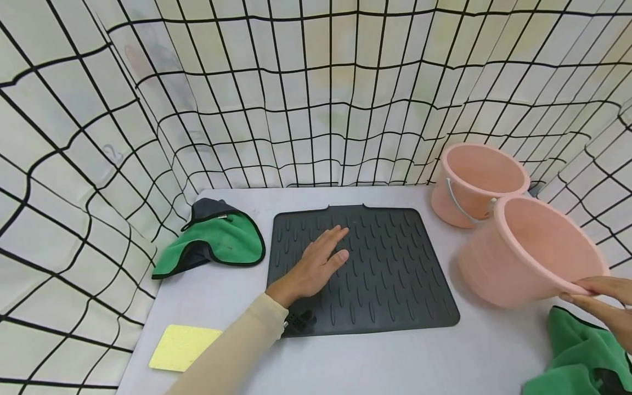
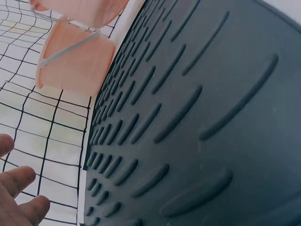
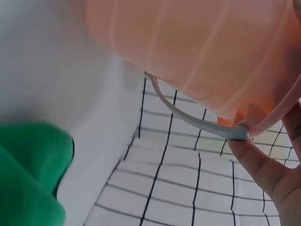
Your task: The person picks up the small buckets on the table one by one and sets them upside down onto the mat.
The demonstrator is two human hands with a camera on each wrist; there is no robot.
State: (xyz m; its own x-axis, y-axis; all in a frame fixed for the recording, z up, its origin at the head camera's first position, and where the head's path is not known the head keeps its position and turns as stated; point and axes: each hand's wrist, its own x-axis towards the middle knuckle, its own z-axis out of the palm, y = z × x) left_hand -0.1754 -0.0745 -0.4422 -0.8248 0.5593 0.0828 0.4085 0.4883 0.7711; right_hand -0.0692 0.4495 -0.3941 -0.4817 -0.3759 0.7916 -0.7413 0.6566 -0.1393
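Note:
A pink bucket (image 1: 498, 269) leans to one side at the right of the table, its mouth tipped toward the right. My right hand (image 1: 604, 304) grips its rim; in the right wrist view the thumb lies by the end of the grey bail handle (image 3: 197, 123). My left hand (image 1: 316, 263) is over the dark grey ridged mat (image 1: 395, 269) with its fingers straight and nothing held. From the left wrist view, its fingertips (image 2: 19, 181) appear apart from the mat.
Behind the tilted bucket stands a second pink bucket (image 1: 456, 206) with a handle. Green cloths with black edging lie at the back left (image 1: 232, 238) and front right (image 1: 575, 351). A yellow sponge sheet (image 1: 180, 346) is at the front left. Black netting (image 1: 301, 107) encloses the table.

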